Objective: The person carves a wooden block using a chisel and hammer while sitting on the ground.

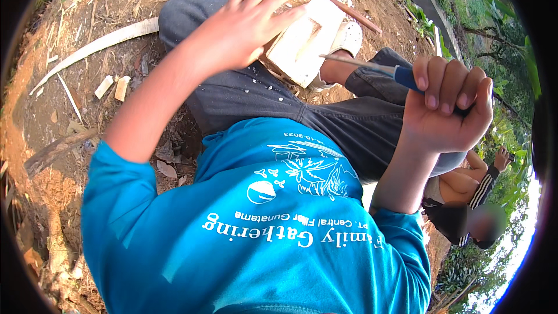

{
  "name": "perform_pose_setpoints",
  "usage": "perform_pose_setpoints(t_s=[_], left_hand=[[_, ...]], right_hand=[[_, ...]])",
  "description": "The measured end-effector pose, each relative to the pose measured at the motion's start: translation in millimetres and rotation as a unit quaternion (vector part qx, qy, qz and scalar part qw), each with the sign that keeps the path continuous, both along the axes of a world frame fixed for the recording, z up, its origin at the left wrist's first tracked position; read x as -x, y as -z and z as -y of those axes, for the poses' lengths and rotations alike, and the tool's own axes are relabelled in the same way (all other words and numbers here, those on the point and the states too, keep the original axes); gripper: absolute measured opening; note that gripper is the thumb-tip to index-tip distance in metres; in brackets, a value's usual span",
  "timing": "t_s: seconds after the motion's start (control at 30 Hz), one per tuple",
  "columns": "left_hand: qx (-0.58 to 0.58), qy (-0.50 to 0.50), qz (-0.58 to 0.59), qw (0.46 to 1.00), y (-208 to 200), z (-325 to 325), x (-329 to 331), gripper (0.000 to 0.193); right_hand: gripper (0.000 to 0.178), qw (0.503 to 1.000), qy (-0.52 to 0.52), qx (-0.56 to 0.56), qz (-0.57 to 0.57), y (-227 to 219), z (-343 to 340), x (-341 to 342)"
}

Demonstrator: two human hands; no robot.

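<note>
A pale wooden block (308, 40) with a recess cut into its face lies over my legs. My left hand (247, 26) rests on its left side, fingers spread. In my right hand (447, 93) is a blue-handled chisel (372, 66), with the fingers wrapped round the handle. Its narrow metal blade points left toward the block, and the tip appears apart from the wood. Beyond my left hand lies a hammer (337, 6); its brown handle runs across the far side of the block, and its dark head is at the upper left end.
A long curved wood strip (104, 40) and two small offcuts (113, 88) lie on the bare soil at left, among chips. A light shoe (349, 38) is beside the block. Another person (459, 197) sits at right, near green plants.
</note>
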State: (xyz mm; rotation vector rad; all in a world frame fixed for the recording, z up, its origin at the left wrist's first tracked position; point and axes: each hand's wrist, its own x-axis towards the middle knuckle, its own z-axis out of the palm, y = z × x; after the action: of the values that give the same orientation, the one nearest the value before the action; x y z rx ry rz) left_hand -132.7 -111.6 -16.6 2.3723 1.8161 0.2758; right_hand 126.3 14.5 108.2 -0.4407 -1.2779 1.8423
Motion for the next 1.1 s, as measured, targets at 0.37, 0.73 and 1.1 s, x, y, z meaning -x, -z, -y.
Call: perform_pose_setpoints(t_s=[0.37, 0.73, 1.1], left_hand=[[0.087, 0.278, -0.082, 0.953, 9.8, -93.9, -11.8, 0.064], [-0.017, 0.066, 0.147, 0.987, 67.2, -38.8, -3.9, 0.079], [-0.007, 0.038, 0.146, 0.989, 59.3, -36.6, -7.7, 0.078]], right_hand=[[0.042, 1.0, -0.007, -0.004, -0.001, -12.8, 0.4, -34.6], [0.034, 0.991, -0.046, -0.079, 0.096, 6.8, -1.5, 16.2], [0.034, 0.977, -0.147, -0.071, 0.14, 6.4, -14.1, 53.7]])
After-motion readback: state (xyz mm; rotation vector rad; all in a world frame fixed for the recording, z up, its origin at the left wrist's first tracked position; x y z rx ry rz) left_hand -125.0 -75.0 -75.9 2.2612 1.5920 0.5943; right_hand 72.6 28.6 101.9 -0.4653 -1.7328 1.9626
